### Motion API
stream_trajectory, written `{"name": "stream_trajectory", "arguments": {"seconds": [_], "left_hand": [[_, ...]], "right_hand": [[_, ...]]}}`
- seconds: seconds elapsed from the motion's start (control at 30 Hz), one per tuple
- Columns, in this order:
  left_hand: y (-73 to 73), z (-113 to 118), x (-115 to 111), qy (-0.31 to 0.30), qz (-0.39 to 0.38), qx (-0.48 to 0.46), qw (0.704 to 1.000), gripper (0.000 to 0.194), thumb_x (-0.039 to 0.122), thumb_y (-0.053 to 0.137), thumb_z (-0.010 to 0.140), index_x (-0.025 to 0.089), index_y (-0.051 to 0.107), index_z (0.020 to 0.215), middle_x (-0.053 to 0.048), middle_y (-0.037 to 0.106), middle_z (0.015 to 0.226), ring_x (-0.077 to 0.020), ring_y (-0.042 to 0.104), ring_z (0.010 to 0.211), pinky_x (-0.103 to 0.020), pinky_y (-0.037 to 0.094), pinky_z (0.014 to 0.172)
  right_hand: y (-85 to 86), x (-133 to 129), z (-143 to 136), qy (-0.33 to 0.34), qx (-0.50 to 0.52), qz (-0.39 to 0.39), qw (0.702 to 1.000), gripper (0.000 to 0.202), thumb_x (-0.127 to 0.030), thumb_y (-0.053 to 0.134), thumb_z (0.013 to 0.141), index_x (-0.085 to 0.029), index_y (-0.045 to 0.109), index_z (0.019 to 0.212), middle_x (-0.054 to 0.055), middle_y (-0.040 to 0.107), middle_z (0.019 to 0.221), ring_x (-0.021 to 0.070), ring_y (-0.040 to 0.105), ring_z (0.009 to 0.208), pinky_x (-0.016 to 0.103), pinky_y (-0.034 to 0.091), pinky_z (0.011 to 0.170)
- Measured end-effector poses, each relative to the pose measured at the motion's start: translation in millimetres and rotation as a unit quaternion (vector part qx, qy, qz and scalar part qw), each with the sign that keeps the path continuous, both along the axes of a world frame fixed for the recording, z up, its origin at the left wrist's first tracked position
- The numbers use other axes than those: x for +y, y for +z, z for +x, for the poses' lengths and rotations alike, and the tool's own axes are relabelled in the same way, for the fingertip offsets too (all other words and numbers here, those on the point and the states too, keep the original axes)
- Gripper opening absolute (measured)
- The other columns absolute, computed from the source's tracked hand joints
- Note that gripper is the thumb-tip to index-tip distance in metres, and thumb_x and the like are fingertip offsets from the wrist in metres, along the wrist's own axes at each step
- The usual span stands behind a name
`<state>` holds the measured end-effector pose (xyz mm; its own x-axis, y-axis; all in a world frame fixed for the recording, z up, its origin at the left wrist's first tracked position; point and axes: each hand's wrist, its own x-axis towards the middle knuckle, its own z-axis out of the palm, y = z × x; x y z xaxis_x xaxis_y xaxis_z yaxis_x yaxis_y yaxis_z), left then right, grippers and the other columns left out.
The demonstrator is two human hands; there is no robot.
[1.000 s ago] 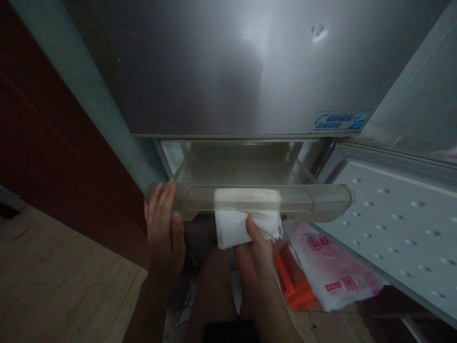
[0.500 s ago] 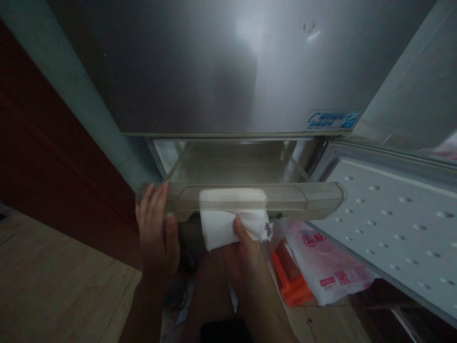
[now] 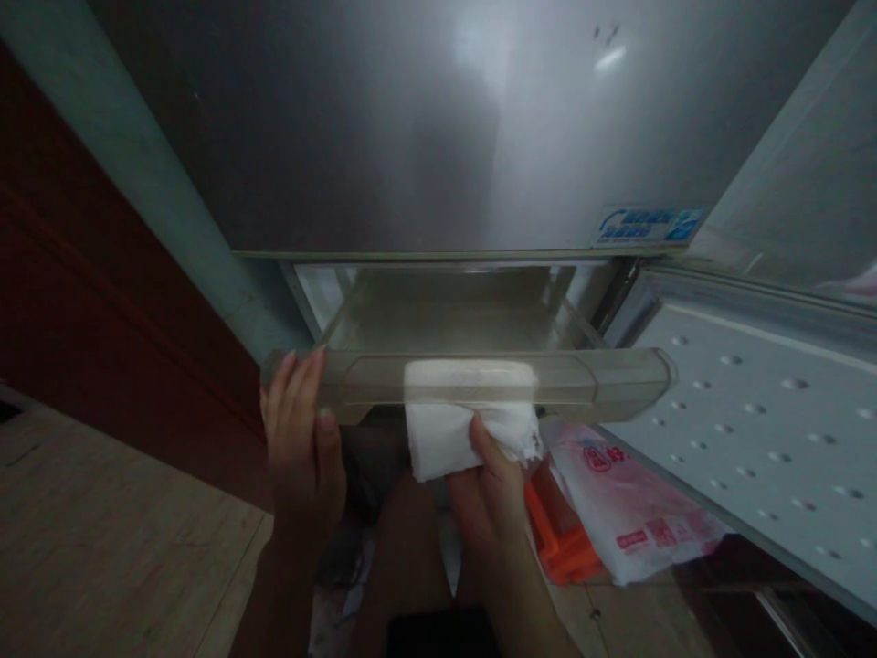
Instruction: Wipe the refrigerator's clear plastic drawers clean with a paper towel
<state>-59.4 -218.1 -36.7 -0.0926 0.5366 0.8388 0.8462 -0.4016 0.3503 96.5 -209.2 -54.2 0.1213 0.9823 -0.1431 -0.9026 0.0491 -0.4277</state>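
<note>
A clear plastic drawer point(image 3: 603, 379) is pulled partway out of the open lower compartment of a refrigerator. Against the left end of its front, my left hand point(image 3: 298, 434) lies with fingers stretched out and thumb apart. My right hand point(image 3: 490, 484) pinches a folded white paper towel point(image 3: 438, 439), thumb on top and the other fingers mostly beneath it. The towel's upper part lies against the drawer front, right of its middle, and its right edge is ragged. As far as I can see inside, the drawer looks bare.
The lower refrigerator door point(image 3: 774, 420) stands open at right. Beneath it, a white and red plastic bag point(image 3: 637, 512) and an orange object point(image 3: 562, 539) lie on the tiled floor point(image 3: 137, 567). A dark red panel point(image 3: 137, 320) flanks the left side. The steel upper door point(image 3: 411, 128) is closed.
My right hand has slid the paper towel a little to the right along the drawer front. My left hand stays at the drawer's left end.
</note>
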Motion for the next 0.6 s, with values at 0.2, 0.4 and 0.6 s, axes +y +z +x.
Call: {"name": "stream_trajectory", "arguments": {"seconds": [0.2,0.4,0.6], "left_hand": [[0.2,1,0,0.002,-0.003,0.001,1.0,0.051,0.022,0.032,0.102,0.031,0.033,0.153,-0.007,0.045,0.153,-0.0236,0.029,0.148,-0.052,0.018,0.122],[-1.7,1,0,0.006,-0.001,0.001,1.0,0.052,0.022,0.033,0.102,0.031,0.033,0.153,-0.007,0.045,0.152,-0.0235,0.029,0.148,-0.051,0.017,0.123],[-1.1,0,2,0.011,0.002,0.005,1.0,0.052,0.022,0.034,0.102,0.03,0.033,0.153,-0.009,0.046,0.152,-0.0251,0.03,0.147,-0.053,0.019,0.122]], "right_hand": [[2.0,7,39,-0.065,0.035,-0.035,0.997,0.059,-0.018,0.085,0.062,-0.024,0.068,0.118,0.003,0.074,0.12,0.0175,0.067,0.116,0.039,0.036,0.116],[-3.3,7,27,-0.033,0.016,0.006,0.999,0.055,-0.024,0.081,0.07,-0.025,0.066,0.123,0.004,0.072,0.124,0.0178,0.067,0.116,0.04,0.038,0.115],[2.4,3,3,-0.044,0.008,-0.007,0.999,0.044,-0.025,0.084,0.066,-0.022,0.072,0.109,0.003,0.078,0.109,0.0205,0.071,0.107,0.04,0.051,0.105]]}}
